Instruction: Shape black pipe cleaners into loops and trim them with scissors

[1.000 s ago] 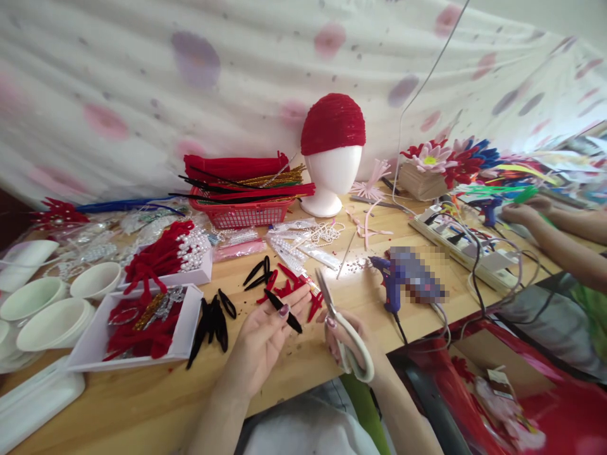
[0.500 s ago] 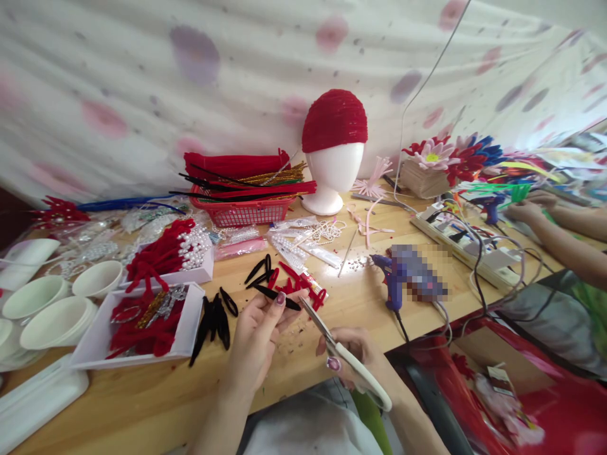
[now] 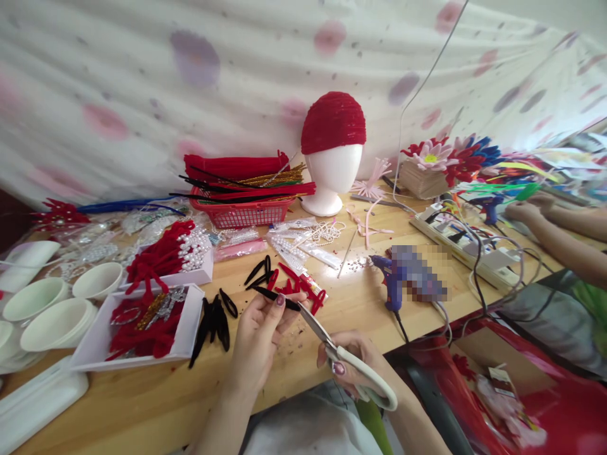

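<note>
My left hand [image 3: 263, 328] pinches a short black fuzzy pipe-cleaner piece [image 3: 277, 298] between thumb and fingers. White-handled scissors [image 3: 358, 366] are in my right hand [image 3: 353, 360], their blades pointing up and left. The blade tips lie close to the right end of the black piece; I cannot tell whether they touch it. Left of my left hand lies a pile of black pipe-cleaner loops [image 3: 213, 322]. Behind my fingers are several red pipe-cleaner loops [image 3: 318, 302], and small dark clippings are scattered on the wooden table [image 3: 284, 385] between my hands.
A purple glue gun [image 3: 392, 278] stands to the right, near a power strip [image 3: 465, 246] with cables. At the back are a red basket [image 3: 251, 213] and a white foam head [image 3: 332, 170]. White boxes [image 3: 193, 319] and bowls [image 3: 57, 322] occupy the left. A co-worker's hands [image 3: 526, 212] work at far right.
The scissors have shifted slightly down and right, and their handles look more spread. My left hand keeps the black piece in nearly the same place. At far right, the co-worker's green piece moved slightly.
</note>
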The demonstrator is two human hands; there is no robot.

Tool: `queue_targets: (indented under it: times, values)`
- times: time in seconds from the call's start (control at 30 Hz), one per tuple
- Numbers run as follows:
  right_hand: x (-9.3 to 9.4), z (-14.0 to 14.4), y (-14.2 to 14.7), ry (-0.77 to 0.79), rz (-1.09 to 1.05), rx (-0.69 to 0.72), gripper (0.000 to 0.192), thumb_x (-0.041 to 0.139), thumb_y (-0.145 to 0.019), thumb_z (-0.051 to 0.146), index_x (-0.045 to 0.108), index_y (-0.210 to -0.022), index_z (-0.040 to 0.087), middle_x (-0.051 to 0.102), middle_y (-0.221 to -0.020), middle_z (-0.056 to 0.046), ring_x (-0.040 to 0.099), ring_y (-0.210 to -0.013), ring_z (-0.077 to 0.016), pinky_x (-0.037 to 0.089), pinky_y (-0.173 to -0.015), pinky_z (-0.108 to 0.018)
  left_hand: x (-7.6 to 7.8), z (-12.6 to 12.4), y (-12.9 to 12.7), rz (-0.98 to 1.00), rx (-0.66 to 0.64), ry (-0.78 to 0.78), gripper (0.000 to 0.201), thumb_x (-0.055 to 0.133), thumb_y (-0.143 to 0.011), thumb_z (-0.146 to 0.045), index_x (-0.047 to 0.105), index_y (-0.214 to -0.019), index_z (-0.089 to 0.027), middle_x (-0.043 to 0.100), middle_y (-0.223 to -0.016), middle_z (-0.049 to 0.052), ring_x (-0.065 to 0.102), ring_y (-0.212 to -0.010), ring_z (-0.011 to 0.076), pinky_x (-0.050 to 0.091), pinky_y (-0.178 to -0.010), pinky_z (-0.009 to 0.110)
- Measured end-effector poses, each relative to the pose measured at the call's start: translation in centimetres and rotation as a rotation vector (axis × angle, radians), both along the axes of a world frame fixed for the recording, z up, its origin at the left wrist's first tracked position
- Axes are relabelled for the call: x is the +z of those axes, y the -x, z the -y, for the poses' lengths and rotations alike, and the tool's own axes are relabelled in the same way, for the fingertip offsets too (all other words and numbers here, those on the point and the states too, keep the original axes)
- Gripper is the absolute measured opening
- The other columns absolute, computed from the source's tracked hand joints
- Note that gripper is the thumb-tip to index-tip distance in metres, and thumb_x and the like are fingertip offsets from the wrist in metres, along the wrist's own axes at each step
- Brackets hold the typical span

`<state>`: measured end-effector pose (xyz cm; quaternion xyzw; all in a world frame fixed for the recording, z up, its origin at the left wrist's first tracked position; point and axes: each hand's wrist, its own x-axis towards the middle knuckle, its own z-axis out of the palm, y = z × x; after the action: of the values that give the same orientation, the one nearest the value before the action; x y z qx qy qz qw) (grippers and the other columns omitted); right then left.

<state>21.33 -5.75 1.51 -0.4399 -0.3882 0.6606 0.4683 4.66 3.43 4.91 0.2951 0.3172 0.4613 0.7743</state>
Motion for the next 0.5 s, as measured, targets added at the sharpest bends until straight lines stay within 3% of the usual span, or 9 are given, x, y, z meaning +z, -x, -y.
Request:
queue_targets:
  times: [0.5]
  values:
    - [0.14,0.0,0.08,0.034,0.061,0.001,0.049,0.081,-0.071,0.059,0.068,-0.077,0.013,0.043,-0.042,0.009,0.036,-0.031,-0.0038,0.029,-0.03,-0.014,-0.28,0.0,0.07,-0.07,0.019,0.004,0.025,0.081,-0.077,-0.036,0.071,-0.088,-0.015,0.08,-0.099,0.013,0.074,-0.102,0.0296,0.058,-0.093,0.042]
